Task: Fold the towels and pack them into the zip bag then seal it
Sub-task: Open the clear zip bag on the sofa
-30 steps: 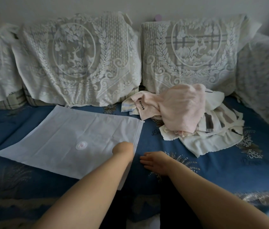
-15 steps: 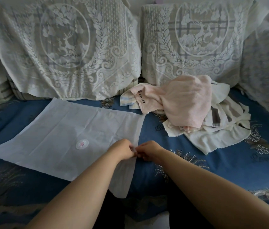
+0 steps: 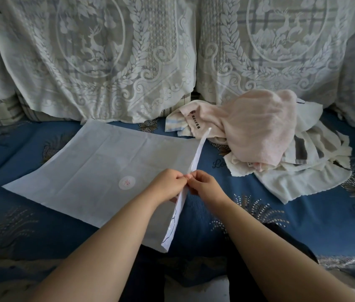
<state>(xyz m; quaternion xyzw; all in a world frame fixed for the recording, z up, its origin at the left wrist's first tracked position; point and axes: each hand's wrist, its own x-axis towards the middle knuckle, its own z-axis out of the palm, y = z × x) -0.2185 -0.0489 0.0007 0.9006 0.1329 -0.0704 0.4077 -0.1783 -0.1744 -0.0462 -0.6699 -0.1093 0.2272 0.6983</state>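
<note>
Fingers (image 3: 181, 178) of both hands pinched | zip bag (image 3: 98, 171) edge lifted

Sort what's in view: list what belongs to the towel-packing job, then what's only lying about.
Part of the job:
- zip bag, its right edge lifted
- left hand and right hand, both pinching that edge
- pink towel on the unfolded towel pile

Just there:
- lace-covered cushions
- blue sofa cover
</note>
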